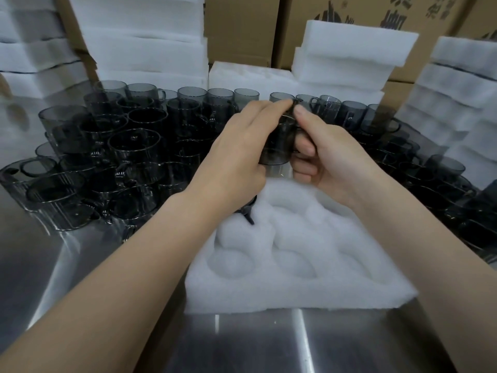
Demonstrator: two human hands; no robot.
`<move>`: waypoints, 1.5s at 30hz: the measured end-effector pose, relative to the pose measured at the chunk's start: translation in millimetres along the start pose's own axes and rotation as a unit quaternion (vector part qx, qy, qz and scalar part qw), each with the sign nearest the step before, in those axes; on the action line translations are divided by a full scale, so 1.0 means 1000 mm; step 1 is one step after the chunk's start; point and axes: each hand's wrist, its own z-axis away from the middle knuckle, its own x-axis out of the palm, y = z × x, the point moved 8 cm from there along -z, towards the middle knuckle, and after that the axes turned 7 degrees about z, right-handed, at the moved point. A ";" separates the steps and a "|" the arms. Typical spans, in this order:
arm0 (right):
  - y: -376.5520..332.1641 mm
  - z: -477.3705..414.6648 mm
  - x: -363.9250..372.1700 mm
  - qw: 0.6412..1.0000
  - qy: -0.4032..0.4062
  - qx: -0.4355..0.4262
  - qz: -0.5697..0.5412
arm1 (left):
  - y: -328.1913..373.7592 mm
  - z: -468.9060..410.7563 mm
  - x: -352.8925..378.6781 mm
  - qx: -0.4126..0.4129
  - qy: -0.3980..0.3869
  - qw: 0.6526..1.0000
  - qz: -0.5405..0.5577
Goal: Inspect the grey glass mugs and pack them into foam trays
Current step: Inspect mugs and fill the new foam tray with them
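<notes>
Both hands hold one grey glass mug above the far edge of a white foam tray. My left hand wraps its left side, fingers reaching over the rim. My right hand grips the right side, thumb on the rim and fingers curled around the handle area. The tray lies on the steel table and shows several round pockets. A dark mug handle pokes out at the tray's far left corner, under my left wrist.
Several stacked grey mugs crowd the table at the left, back and right. Foam tray stacks stand behind on the left, a second foam stack behind centre and a third foam stack at right, before cardboard boxes.
</notes>
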 end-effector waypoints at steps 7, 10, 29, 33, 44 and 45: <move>-0.012 0.004 0.006 0.994 -0.044 -0.099 -0.025 | -0.020 0.001 -0.006 -0.067 0.039 0.996 0.030; -0.013 0.005 0.000 0.990 0.007 -0.125 0.066 | -0.025 0.001 -0.005 -0.085 0.029 0.996 0.021; -0.020 0.005 0.002 0.983 -0.005 -0.172 0.072 | -0.021 0.003 -0.012 -0.119 0.095 0.988 -0.001; -0.016 0.006 -0.003 0.988 0.012 -0.149 0.041 | -0.023 0.001 -0.012 -0.107 0.088 0.990 0.032; -0.013 0.007 0.003 0.988 0.014 -0.147 0.053 | -0.014 0.000 -0.003 -0.078 0.027 0.996 0.030; -0.015 0.008 0.002 0.987 0.020 -0.150 0.050 | -0.012 0.001 -0.004 -0.079 0.035 0.996 0.030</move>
